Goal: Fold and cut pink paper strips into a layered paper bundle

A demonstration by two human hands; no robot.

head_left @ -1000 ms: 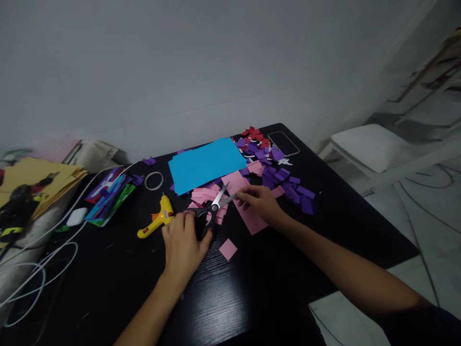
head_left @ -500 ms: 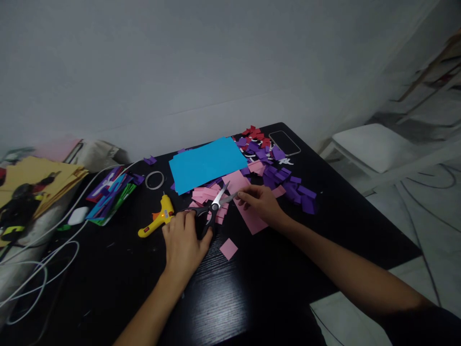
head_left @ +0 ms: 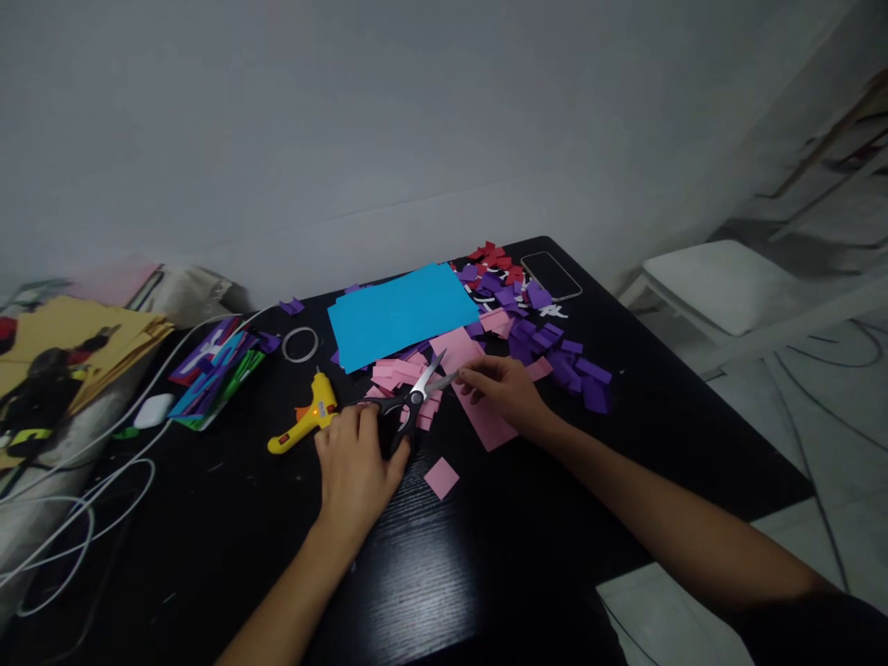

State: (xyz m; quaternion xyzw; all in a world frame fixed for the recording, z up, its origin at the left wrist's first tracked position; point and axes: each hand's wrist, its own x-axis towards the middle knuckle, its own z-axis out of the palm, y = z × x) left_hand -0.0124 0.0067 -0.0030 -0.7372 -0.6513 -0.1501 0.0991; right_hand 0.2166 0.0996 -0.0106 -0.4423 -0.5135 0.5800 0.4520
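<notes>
My left hand [head_left: 357, 462] is curled round the black handles of a pair of scissors [head_left: 416, 398], whose two steel blades are spread apart. The fingers of my right hand [head_left: 500, 388] are closed in a pinch at the tip of the lower blade. Beneath that hand lies a long pink paper strip [head_left: 489, 427]. Several cut pink paper pieces [head_left: 395, 373] are heaped behind and under the scissors. One pink square [head_left: 442, 478] lies alone nearer to me. Just left of my left hand is a yellow glue gun [head_left: 305, 421] with an orange trigger.
Blue paper sheets [head_left: 402, 314] lie behind the pink pieces. Purple pieces [head_left: 565, 356], red pieces [head_left: 491, 253] and a phone [head_left: 551, 276] are at the back right. A tape ring [head_left: 301, 345], coloured packs [head_left: 222, 370], white cables [head_left: 90, 504] and yellow envelopes [head_left: 90, 338] occupy the left.
</notes>
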